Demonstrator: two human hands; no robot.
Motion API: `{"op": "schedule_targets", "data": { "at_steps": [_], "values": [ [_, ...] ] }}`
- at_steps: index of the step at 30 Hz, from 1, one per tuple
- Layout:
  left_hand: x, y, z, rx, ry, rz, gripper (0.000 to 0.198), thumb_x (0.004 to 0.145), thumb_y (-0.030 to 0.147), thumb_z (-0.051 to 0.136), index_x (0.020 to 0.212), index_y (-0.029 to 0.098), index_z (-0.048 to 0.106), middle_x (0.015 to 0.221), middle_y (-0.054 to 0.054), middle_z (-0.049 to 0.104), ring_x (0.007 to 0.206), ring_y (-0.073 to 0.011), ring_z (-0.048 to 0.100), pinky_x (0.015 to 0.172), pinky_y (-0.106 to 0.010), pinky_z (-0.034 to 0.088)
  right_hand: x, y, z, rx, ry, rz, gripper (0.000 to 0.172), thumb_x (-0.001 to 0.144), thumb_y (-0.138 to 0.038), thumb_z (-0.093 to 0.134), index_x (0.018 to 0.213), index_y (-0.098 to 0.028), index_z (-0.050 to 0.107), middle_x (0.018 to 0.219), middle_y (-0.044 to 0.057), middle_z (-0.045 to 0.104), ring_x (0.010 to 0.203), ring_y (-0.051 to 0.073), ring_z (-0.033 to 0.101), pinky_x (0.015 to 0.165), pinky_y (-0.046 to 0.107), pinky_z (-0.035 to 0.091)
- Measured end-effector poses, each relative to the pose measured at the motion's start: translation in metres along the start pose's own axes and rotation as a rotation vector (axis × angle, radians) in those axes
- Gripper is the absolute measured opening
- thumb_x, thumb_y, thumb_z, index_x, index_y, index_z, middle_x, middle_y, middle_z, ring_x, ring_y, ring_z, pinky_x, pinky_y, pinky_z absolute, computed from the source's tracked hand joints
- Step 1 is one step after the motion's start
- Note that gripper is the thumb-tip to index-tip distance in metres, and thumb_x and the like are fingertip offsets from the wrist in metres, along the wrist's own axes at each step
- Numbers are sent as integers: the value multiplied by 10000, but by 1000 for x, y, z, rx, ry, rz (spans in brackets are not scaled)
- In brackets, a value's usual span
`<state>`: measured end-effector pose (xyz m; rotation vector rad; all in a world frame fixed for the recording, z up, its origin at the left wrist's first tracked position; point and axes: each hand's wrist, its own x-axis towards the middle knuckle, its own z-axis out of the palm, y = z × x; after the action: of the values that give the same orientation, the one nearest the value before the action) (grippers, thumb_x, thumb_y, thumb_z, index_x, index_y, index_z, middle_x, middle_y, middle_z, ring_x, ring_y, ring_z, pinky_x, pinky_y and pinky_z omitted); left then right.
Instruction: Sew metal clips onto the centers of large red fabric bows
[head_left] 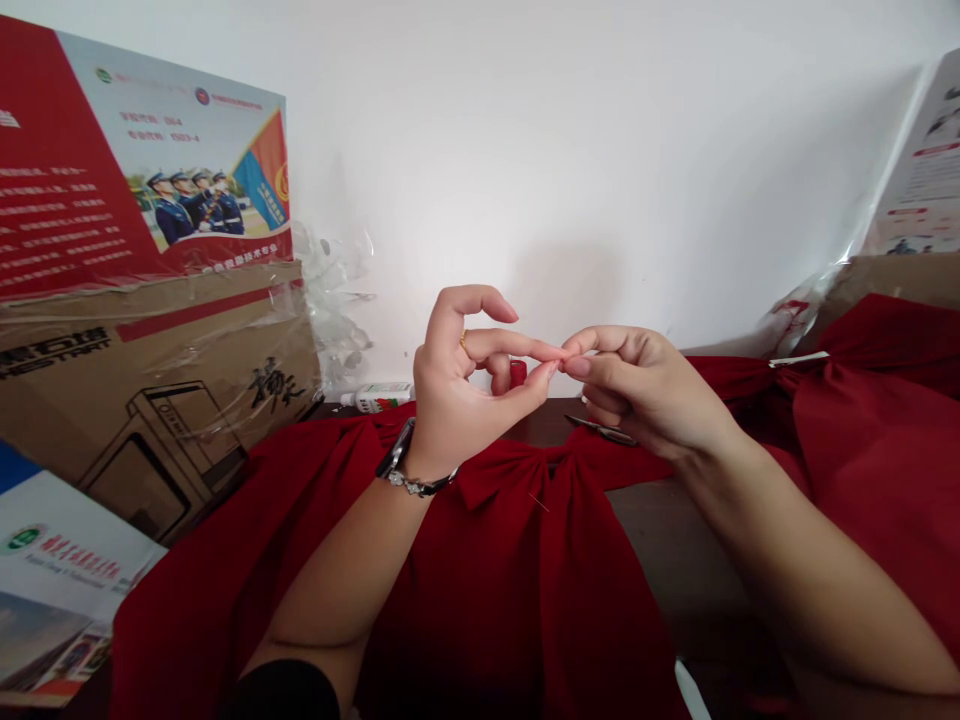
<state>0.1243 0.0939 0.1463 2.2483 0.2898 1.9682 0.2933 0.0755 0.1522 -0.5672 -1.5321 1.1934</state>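
Observation:
My left hand [480, 370] is raised in the middle of the view, thumb and forefinger pinched together. Its fingertips meet those of my right hand [637, 375], which pinches from the other side. Whatever lies between the fingertips is too small to make out. A short thin line, like a needle or thread [538, 502], shows against the red cloth [480, 580] below. Behind the left fingers is a small red object [517, 373], partly hidden. Scissors [604, 430] lie beneath my right hand, partly covered by it.
Gathered red fabric [885, 440] is heaped at the right, with a white strip [799, 359] on it. A white bottle [379, 397] lies near the wall. Cardboard boxes [172, 400] with printed boards stand at the left. Clear plastic wrap [334, 300] hangs beside them.

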Motion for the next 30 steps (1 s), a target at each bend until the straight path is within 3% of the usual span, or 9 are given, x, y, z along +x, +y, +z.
{"op": "schedule_targets", "data": {
  "at_steps": [8, 11, 16, 21, 25, 28, 30],
  "values": [
    [0, -1, -2, 37, -17, -14, 393, 764, 183, 703, 1022, 271, 419, 781, 70, 713, 350, -31, 424, 406, -226, 362, 0, 2, -1, 28, -17, -14, 150, 758, -301, 711, 767, -165, 649, 415, -100, 363, 337, 18, 239, 347, 194, 164],
    [3, -1, -5, 1, -22, -67, 400, 754, 176, 708, 1004, 266, 409, 775, 69, 717, 349, -29, 408, 392, -221, 339, 1, 1, -5, 8, -47, -18, 167, 777, -326, 694, 793, -165, 649, 433, -96, 335, 366, 26, 236, 364, 199, 167],
    [13, -11, -17, 31, -129, -191, 384, 724, 160, 703, 972, 229, 419, 765, 39, 722, 371, -28, 404, 401, -201, 326, 2, -7, -21, -91, -23, -42, 186, 809, -300, 656, 955, -186, 643, 478, -91, 291, 409, 42, 243, 394, 202, 205],
    [21, -40, -29, 248, -138, -201, 279, 708, 170, 683, 890, 199, 473, 778, 13, 719, 414, -34, 441, 461, -191, 354, -3, -21, -37, -101, 11, -119, 117, 779, -293, 672, 869, -224, 642, 549, -56, 462, 396, 31, 279, 377, 198, 209],
    [21, -73, -37, 346, -200, -262, 192, 707, 177, 657, 805, 185, 491, 781, 0, 720, 441, -39, 460, 494, -184, 359, -14, -33, -44, -103, -26, -224, 66, 739, -305, 714, 763, -246, 695, 671, -28, 620, 413, 32, 419, 378, 206, 269],
    [17, -98, -44, 405, -225, -328, 166, 694, 183, 647, 765, 179, 497, 775, -10, 725, 453, -49, 455, 516, -190, 368, -25, -42, -56, -155, -16, -343, 147, 687, -415, 751, 754, -289, 721, 692, -22, 650, 468, 52, 491, 393, 221, 285],
    [14, -114, -47, 436, -237, -371, 163, 680, 182, 644, 759, 179, 501, 778, -9, 730, 468, -57, 458, 538, -196, 380, -33, -46, -69, -294, 63, -404, 250, 706, -577, 669, 782, -343, 710, 712, -14, 651, 536, 73, 527, 413, 238, 284]
  ]
}}
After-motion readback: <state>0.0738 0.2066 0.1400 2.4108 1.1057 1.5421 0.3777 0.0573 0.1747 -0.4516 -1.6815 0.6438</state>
